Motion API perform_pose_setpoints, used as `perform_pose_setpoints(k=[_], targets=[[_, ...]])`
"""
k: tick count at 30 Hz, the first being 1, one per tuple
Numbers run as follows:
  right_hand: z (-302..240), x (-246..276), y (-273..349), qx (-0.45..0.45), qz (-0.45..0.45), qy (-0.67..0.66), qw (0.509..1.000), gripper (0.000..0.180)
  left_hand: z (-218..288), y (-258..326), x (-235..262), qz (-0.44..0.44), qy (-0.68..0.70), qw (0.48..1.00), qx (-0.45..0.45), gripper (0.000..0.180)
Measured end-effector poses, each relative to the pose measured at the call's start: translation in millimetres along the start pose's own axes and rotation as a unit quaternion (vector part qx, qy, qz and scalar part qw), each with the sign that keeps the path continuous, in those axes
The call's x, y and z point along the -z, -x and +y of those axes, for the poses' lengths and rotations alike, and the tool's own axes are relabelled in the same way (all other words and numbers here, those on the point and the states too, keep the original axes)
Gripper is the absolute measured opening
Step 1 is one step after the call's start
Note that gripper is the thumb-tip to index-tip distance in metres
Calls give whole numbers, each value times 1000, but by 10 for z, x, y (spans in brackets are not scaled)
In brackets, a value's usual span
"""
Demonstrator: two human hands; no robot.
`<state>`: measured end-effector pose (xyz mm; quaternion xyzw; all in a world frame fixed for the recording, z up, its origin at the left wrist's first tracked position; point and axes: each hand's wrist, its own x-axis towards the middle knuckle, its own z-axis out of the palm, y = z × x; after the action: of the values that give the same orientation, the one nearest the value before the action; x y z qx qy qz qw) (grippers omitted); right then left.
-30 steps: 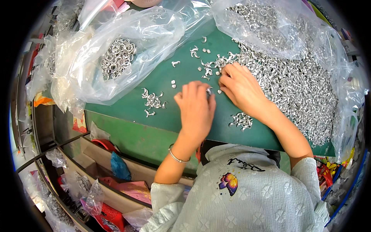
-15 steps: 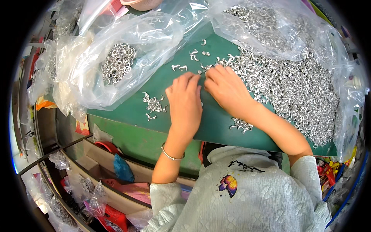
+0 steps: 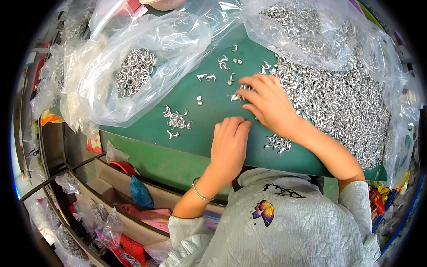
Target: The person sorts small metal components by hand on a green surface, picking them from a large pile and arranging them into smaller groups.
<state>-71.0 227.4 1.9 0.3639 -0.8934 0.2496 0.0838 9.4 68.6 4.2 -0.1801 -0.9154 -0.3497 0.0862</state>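
Over the green tabletop (image 3: 173, 144), my right hand (image 3: 270, 101) has its fingers apart. A few small curved silver metal pieces (image 3: 236, 97) lie under and beside its fingertips. My left hand (image 3: 229, 141) is lower, near the table's front edge, with its fingers bent and pressed together; whatever they may hold is hidden. Two tiny silver blocks (image 3: 199, 100) sit to its upper left. More curved pieces lie in a small cluster (image 3: 177, 119) on the left and in another (image 3: 278, 143) below my right wrist.
A large heap of curved silver pieces (image 3: 342, 102) covers the right side, spilling from a clear plastic bag (image 3: 253, 22). Another clear bag (image 3: 178, 44) at the left holds silver rings (image 3: 135, 71). Stray pieces (image 3: 223, 62) dot the table's middle. Brown shelf compartments (image 3: 106, 189) stand below left.
My left hand has moved down and right, toward the front edge, uncovering two tiny blocks. My right hand has shifted slightly down and right, its fingers spreading over a few curved pieces.
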Motion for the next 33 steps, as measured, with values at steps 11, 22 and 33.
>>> perform_pose_setpoints(k=[11,22,33], targets=[[366,266,-378,-167,72,-55,982,17,178,183,-71,-33,78,996,-32,23],[68,273,6,-23,11,77,997,25,143,302,-26,-13,71,997,3,25],[-223,-196,-305,78,-76,-56,992,10,94,353,-17,22,37,999,28,24]])
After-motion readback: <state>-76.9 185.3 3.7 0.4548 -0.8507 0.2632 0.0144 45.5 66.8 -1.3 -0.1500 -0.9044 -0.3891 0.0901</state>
